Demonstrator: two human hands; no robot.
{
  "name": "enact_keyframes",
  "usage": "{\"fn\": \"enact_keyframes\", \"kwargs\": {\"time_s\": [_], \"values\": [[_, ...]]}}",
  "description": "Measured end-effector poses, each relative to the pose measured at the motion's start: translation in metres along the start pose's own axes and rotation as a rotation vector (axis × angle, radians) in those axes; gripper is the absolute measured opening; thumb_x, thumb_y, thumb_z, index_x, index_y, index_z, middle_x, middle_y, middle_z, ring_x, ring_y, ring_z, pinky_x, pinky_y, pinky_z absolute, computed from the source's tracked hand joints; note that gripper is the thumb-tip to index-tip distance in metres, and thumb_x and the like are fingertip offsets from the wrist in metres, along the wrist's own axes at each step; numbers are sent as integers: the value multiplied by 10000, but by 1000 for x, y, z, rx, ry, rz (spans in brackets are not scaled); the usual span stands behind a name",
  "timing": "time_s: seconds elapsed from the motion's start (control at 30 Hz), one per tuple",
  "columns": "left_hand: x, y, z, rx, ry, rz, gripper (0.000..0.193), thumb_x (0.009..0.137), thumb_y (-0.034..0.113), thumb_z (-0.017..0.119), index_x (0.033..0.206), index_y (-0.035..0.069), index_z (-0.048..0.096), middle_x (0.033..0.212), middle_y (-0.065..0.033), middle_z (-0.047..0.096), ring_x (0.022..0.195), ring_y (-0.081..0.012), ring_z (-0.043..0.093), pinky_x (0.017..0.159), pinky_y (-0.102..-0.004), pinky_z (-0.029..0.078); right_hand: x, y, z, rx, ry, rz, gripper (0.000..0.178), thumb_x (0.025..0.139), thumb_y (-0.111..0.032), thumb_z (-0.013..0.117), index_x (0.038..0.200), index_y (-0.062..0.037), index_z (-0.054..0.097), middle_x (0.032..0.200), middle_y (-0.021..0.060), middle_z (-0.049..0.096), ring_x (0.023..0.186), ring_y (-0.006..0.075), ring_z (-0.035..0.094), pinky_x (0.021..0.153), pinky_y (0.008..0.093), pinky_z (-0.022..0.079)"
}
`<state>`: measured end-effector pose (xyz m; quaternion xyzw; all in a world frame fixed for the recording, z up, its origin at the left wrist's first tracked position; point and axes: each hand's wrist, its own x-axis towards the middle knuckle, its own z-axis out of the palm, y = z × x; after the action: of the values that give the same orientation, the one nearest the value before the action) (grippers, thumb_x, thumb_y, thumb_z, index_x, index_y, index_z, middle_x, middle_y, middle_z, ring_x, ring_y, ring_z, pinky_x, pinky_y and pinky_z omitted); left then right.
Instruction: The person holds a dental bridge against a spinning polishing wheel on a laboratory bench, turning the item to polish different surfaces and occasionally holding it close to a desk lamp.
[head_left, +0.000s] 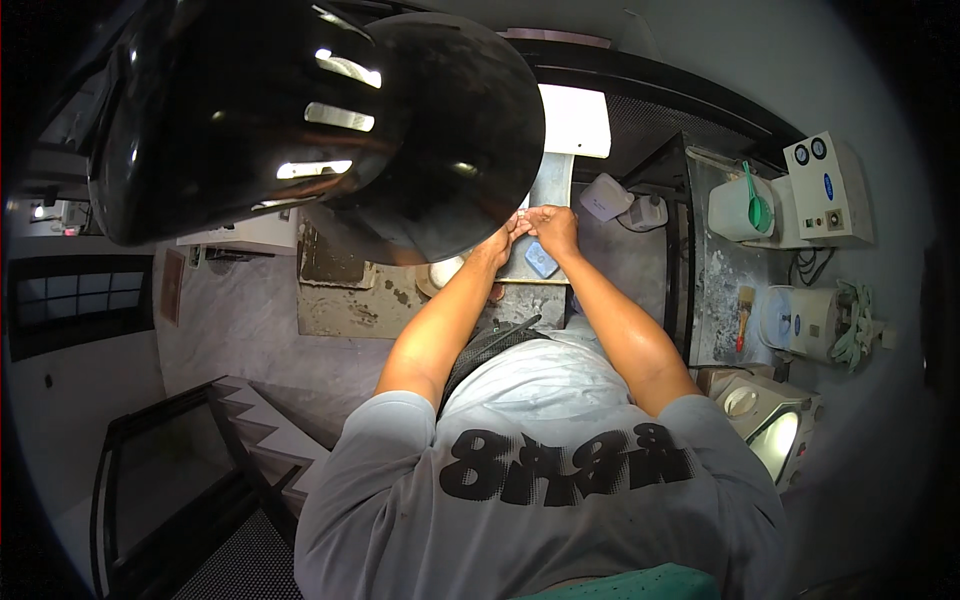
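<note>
A large black dish-shaped shade (300, 120) hangs far and left, over the grey tabletop (250, 320), and it hides part of the work area, so whatever the hands do near its edge is poorly seen and a slip there could go unnoticed. To the right, a white bucket (738, 208) with a green scoop (757, 205) and a white cylinder (800, 318) stand well apart from the hands. Both arms reach far ahead and meet over a pale slab (545, 190). The left hand (497, 245) and right hand (553, 228) touch at the fingertips, fingers pinched together on something too small to tell. A small blue block (541, 259) lies just near of the hands and could be knocked off the slab.
</note>
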<state>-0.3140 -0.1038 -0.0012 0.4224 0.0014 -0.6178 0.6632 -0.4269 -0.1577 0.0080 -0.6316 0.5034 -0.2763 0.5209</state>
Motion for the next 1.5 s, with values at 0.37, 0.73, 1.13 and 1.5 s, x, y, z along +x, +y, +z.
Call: {"fn": "enact_keyframes", "kwargs": {"time_s": [0.37, 0.73, 1.13, 1.5], "values": [[-2, 3, 9, 90, 65, -45, 69, 880, -36, 416, 903, -67, 474, 886, -188, 576, 783, -262, 607, 741, -352, 547, 9, 7, 1, 47, 15, 66, 112, 787, -51, 632, 828, 49, 664, 710, 114, 670, 569, 126, 636, 528, 233, 518], [6, -4, 9, 64, 23, -86, 103, 878, -28, 419, 926, -91, 484, 903, -190, 575, 805, -258, 605, 753, -325, 543, 13, 4, -8, 48, -14, 134, 110, 794, -53, 630, 806, 53, 659, 698, 97, 667, 543, 110, 616, 504, 222, 500], [14, -10, 6, -57, 68, -136, 123, 882, -21, 410, 955, -96, 474, 914, -199, 572, 822, -265, 608, 770, -328, 541, 22, 9, -6, 3, -21, 138, 112, 794, -76, 635, 774, 31, 661, 644, 89, 654, 485, 113, 597, 479, 235, 484], [16, -1, -5, -11, 64, -147, 128, 879, -17, 415, 976, -94, 449, 898, -210, 580, 780, -269, 621, 724, -328, 557, 15, -3, -1, -4, -25, 168, 100, 791, -59, 634, 777, 38, 653, 659, 98, 655, 509, 120, 608, 481, 243, 499]]}}
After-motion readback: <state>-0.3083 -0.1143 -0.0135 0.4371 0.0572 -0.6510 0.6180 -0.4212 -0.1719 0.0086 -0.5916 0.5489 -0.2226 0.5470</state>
